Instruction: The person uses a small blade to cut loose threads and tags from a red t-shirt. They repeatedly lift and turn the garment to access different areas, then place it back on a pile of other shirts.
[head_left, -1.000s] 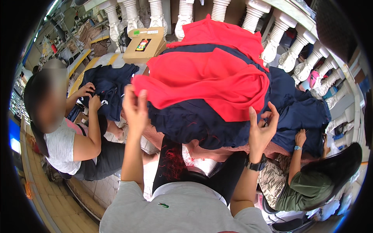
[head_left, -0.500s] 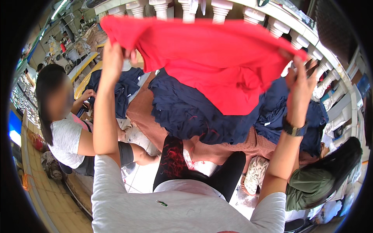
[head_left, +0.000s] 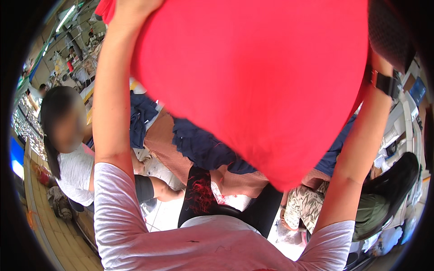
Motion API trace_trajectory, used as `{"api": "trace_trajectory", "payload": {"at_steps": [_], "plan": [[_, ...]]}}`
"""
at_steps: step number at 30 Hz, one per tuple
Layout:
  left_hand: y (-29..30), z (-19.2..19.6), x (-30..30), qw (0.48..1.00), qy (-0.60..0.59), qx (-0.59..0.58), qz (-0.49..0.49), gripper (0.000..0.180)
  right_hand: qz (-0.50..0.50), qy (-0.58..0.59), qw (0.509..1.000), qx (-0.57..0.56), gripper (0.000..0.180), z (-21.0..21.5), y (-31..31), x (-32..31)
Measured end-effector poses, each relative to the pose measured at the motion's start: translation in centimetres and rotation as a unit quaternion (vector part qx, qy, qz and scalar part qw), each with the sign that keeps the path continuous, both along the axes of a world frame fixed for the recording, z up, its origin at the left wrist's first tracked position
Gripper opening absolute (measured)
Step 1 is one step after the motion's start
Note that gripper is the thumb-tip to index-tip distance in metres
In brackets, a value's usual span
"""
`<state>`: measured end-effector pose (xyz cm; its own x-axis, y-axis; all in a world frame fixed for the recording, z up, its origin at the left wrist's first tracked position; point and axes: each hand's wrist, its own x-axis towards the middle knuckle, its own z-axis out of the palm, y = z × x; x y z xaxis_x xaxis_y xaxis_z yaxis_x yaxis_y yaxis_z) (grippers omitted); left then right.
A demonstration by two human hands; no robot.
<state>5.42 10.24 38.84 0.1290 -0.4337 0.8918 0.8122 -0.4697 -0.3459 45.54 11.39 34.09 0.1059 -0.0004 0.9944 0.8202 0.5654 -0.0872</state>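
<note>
A large red garment (head_left: pixel 253 86) is spread out high in front of me and fills the upper middle of the view. At the top edge, my left hand (head_left: pixel 138 7) is closed on its left side, with the fingertips cut off by the frame. On the far right, my right hand (head_left: pixel 380 63) holds the other side up; the cloth hides most of its fingers, and a dark watch (head_left: pixel 385 85) is on that wrist. The garment's lower corner hangs over dark navy cloth (head_left: pixel 203 147) piled on a brown-covered table (head_left: pixel 167 140).
To my left sits a person (head_left: pixel 74 174) in a light grey top. Another person (head_left: pixel 373 217) in dark green sits close on my right. Red threads (head_left: pixel 201 194) lie on my dark trouser leg. A wooden bench-like surface (head_left: pixel 45 203) runs along the left.
Both hands have lifted the red garment up and closer, so it covers much more of the view. The navy pile and the white balusters behind are now largely hidden.
</note>
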Motion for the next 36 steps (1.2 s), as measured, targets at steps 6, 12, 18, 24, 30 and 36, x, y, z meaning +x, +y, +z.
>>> {"api": "trace_trajectory", "payload": {"at_steps": [6,12,18,24,30,36], "plan": [[7.0,-5.0,6.1,0.978,0.092,-0.17,0.08,0.067,-0.09,-0.029,0.99,-0.104,0.03,-2.6,8.0,2.6],[20.0,-13.0,3.3,0.775,0.182,-0.594,0.112,0.061,-0.02,-0.047,0.962,-0.268,0.036,-9.0,11.1,3.1],[1.3,-27.7,13.4,0.866,0.283,-0.398,-0.103,0.039,0.077,0.14,0.934,-0.319,0.021,-26.6,-3.2,1.9],[-10.2,-43.1,16.7,0.813,0.323,-0.413,-0.252,0.023,0.137,0.379,0.808,-0.43,0.017,-41.2,-15.0,1.8],[-9.9,-46.6,21.8,0.784,0.284,-0.516,-0.196,0.033,0.195,0.448,0.681,-0.545,0.018,-41.9,-17.5,-0.4],[-9.3,-43.2,21.1,0.61,0.132,-0.673,-0.398,0.018,0.232,0.372,0.751,-0.494,0.039,-38.5,-19.6,-2.1]]}}
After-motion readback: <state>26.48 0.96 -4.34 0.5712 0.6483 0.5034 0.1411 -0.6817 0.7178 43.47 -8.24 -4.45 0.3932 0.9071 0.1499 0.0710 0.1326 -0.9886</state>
